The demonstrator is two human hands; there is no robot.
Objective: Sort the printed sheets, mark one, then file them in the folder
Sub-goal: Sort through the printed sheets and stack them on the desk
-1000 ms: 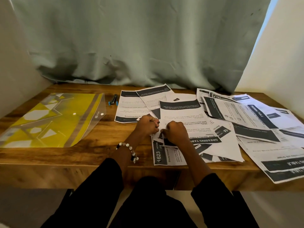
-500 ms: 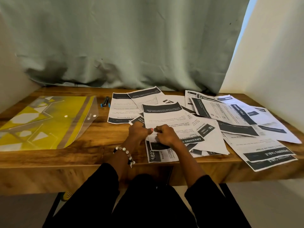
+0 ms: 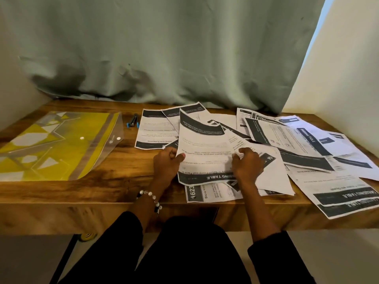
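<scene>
The left hand point(image 3: 167, 160) and right hand point(image 3: 247, 162) are pinching a limp, curling white printed sheet with dark bands point(image 3: 202, 148), its long axis running away from them. The glossy yellow-patterned clear plastic folder point(image 3: 51, 144) is lying flat left of the left hand

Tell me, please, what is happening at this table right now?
A person is sorting printed sheets. The left hand and right hand grip one sheet by its sides, lifted off the loose pile spread over the table. The folder lies to the left, with a marker beside it, neither in hand.
</scene>
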